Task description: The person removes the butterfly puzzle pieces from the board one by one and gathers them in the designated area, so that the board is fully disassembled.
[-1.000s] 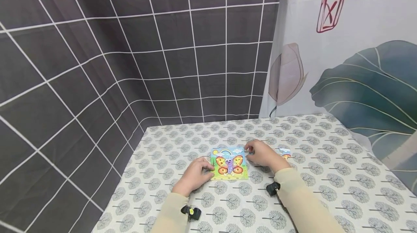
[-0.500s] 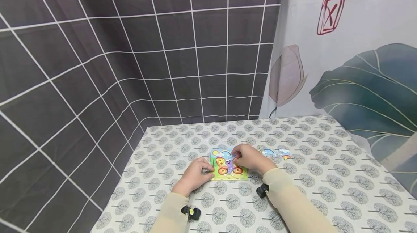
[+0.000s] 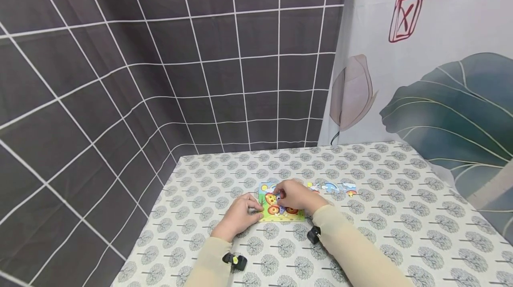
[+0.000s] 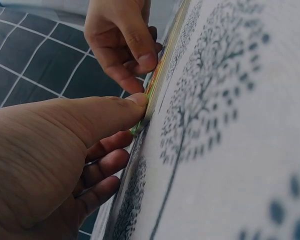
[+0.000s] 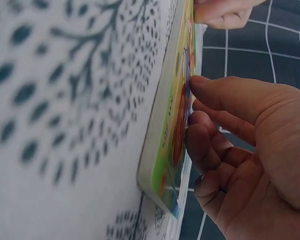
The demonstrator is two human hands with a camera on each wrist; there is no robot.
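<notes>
"Green, yellow and blue picture board (image 3: 279,218), flat, with a pale edge, printed with a purple-bodied butterfly (image 3: 273,210) with orange-red wings. Quantity one. Location?"

"Face up on the white tablecloth (image 3: 200,215) patterned with round grey trees. Landmark for every other entry."

"Left hand (image 3: 239,215), bare, in a cream long sleeve (image 3: 211,261)?"

"At the board's left edge. Thumb and forefinger hold that edge; the remaining fingers are bent beside it."

"Right hand (image 3: 295,194), likewise bare, in the matching right sleeve (image 3: 348,247)?"

"Over the far right part of the board, fingers curled, thumb and fingertips close together at the butterfly's purple middle. Whether anything is pinched between them, I cannot tell."

"Loose stock?"

"Small flat printed pieces, in a short row to the right of the board. Nearest to it, one marked yellow and red (image 3: 313,186); next, one with a blue rainbow arc (image 3: 331,187); outermost, one in light blue with an orange-red patch (image 3: 350,190). Finer print too small to read."

"Fittings?"

"Two black wrist-worn devices, left (image 3: 235,261) and right (image 3: 314,235), both on the wearer's side of the board."

"Surroundings?"

"Dark grey cloth with white grid lines (image 3: 216,77), behind the board and to its left; white hanging with a large teal leaf (image 3: 461,108), beyond it to the right."
</notes>
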